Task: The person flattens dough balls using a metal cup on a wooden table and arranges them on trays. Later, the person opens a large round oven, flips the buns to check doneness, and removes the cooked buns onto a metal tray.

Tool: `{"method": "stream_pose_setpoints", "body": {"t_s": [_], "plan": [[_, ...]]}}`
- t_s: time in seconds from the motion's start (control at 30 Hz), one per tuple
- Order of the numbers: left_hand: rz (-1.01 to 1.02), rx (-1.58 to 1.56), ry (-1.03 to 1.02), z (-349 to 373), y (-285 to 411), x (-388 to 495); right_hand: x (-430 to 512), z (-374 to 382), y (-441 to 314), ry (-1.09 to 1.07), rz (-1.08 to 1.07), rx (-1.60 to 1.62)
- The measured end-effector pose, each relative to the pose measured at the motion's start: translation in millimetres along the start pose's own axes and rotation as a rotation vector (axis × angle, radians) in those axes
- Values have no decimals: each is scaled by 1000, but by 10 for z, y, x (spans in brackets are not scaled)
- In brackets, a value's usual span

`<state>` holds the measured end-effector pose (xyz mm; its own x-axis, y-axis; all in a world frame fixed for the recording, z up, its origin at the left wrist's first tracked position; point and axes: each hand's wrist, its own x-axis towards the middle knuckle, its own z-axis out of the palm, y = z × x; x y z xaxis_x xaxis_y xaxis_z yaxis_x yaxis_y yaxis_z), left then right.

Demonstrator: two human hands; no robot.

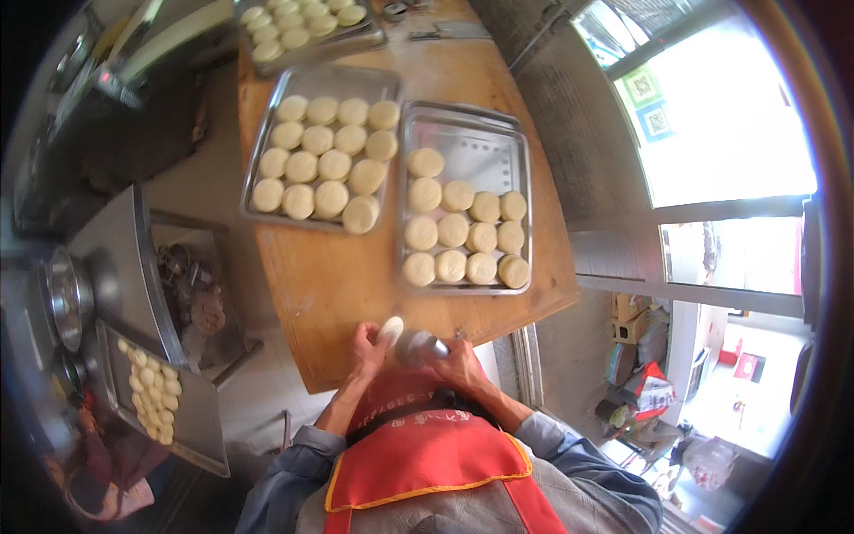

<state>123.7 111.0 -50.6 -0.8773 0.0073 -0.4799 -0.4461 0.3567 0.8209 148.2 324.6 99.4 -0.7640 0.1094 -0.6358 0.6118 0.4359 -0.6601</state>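
My left hand grips a pale, flat dough round between thumb and fingers, tilted up on its edge, just over the near edge of the wooden table. Close beside it, my right hand is closed around a grey metal tool with a rounded body; blur hides its exact kind. Ahead on the right sits a metal tray of round dough cakes, its upper right part bare. Left of that, a second metal tray carries several rows of similar dough cakes.
Farther back, another tray of dough cakes stands near a flat metal blade. Down to the left, a tray holds smaller dough pieces, near a steel basin. A window is on the right.
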Motion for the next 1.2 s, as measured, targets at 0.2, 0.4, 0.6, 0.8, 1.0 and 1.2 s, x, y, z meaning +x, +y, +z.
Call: {"method": "stream_pose_setpoints", "body": {"t_s": [0.2, 0.4, 0.6, 0.8, 1.0, 1.2], "plan": [[414, -283, -117, 551, 1478, 1566, -107, -548, 309, 134, -21, 68], [590, 271, -70, 1395, 2651, 3154, -191, -734, 680, 235, 69, 46], [538, 840, -260, 1536, 2684, 3527, -228, -745, 959, 258, 131, 51], [832, 375, 29, 890, 2393, 2813, -11, -493, 742, 195, 17, -22], [538, 18, 408, -975, 1215, 1144, 245, 6, 384, 11, -132, 64], [60, -80, 1082, -3405, -679, -279, 286, 611, -88, -96, -98, -198]]}}
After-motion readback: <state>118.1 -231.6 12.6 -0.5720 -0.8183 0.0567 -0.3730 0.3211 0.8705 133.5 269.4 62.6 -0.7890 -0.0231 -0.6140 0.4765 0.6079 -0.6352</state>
